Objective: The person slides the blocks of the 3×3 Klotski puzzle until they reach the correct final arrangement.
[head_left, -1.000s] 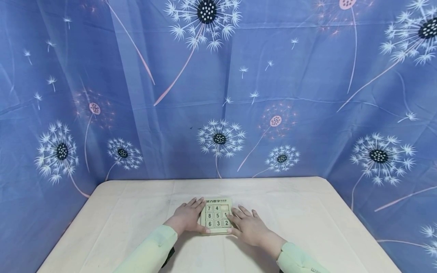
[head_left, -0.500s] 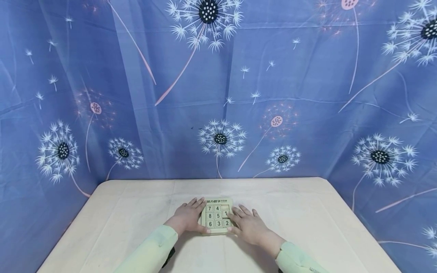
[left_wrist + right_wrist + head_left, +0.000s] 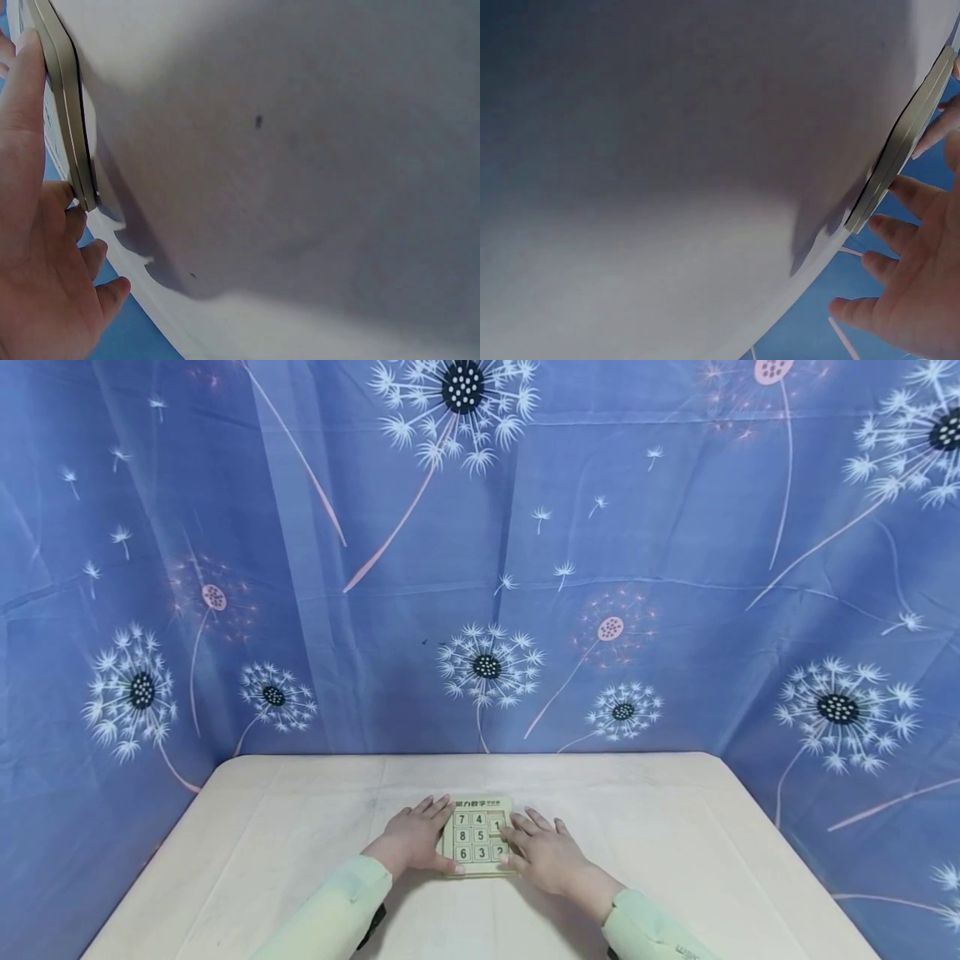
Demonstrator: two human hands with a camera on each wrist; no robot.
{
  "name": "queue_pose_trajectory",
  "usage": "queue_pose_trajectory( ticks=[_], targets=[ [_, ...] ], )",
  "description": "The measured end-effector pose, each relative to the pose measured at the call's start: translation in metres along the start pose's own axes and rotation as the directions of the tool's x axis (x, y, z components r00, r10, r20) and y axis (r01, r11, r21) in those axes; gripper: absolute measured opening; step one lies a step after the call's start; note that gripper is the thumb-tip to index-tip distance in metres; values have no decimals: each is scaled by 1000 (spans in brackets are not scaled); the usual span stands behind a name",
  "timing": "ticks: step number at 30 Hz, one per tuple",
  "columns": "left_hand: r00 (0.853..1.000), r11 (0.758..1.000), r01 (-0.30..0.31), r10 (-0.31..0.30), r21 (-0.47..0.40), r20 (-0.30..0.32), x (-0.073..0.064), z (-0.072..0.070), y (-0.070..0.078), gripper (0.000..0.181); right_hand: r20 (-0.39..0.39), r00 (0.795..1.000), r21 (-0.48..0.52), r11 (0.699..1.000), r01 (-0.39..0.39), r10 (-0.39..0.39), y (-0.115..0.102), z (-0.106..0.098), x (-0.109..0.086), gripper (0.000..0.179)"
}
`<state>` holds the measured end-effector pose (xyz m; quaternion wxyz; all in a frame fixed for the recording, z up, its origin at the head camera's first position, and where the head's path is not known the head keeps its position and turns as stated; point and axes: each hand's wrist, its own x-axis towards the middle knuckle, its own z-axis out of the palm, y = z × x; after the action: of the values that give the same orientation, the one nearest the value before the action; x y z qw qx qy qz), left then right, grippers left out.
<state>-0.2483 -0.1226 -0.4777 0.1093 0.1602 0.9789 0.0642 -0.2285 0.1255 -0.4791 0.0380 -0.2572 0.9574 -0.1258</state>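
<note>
A pale green number slide puzzle [image 3: 486,803] lies flat on the table, with tiles 7, 4, 8, 5, 6 and 3 in its left two columns. My left hand [image 3: 411,839] holds its left side, thumb at the lower left corner and fingers along the edge. Over the right side, my right hand [image 3: 551,858] touches the tiles with extended fingers. Its index fingertip is just below tile 1 [image 3: 497,825], which sits near the top right slot. The thumb partly covers tile 2 [image 3: 499,850]. Both wrist views show the puzzle's side [image 3: 69,97] and the hands edge-on.
A cream table [image 3: 300,810] surrounds the puzzle. Blue cloth [image 3: 390,677] printed with dandelions hangs behind it and on both sides. Light green sleeves [image 3: 330,906] cover the forearms.
Tile 1 has slid up from the middle right slot toward the top right one, with the right index finger following. Tile 2 is now more covered by the thumb. The left hand stays put.
</note>
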Motion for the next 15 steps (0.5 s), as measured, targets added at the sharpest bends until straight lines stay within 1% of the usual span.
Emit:
queue_pose_trajectory(
  ticks=[15],
  targets=[
    [1000, 1000, 13, -13, -6, 6, -2, -3, 2, 108, 16, 1000, 4, 1000, -24, 24, 0, -1, 5, 59]
  ],
)
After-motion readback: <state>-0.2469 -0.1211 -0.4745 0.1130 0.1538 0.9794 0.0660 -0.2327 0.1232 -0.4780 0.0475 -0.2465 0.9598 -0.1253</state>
